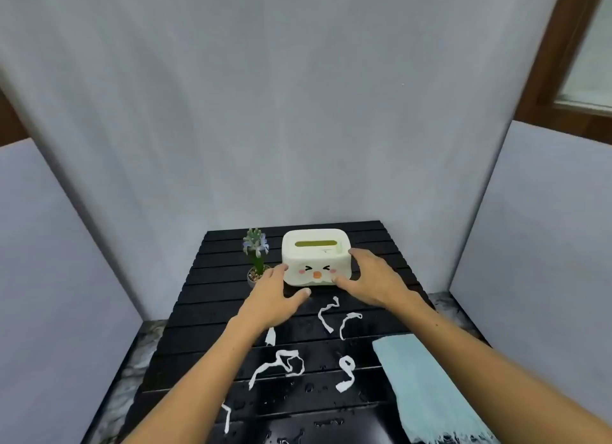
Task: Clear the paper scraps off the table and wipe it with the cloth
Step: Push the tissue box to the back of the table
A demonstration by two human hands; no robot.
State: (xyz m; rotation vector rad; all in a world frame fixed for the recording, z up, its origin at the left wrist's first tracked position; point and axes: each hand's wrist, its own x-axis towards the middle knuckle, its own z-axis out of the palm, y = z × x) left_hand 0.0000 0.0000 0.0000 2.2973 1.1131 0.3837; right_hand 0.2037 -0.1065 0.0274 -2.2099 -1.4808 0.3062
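Observation:
Several white paper scraps lie on the black slatted table point(212, 298): two curled strips point(326, 314) near the middle, a looped tangle point(284, 364), another strip point(347, 372) and a thin one point(227, 419) near the front. A folded light blue cloth point(427, 387) lies at the front right. A cream tissue box point(316, 245) with a cartoon face stands at the back. My left hand point(273, 294) presses its left side, thumb spread over the table. My right hand point(374, 278) clasps its right front corner.
A small potted plant point(256, 255) stands just left of the tissue box, close behind my left hand. Water droplets point(311, 387) speckle the front half of the table. Grey panels wall in the table at the back and on both sides.

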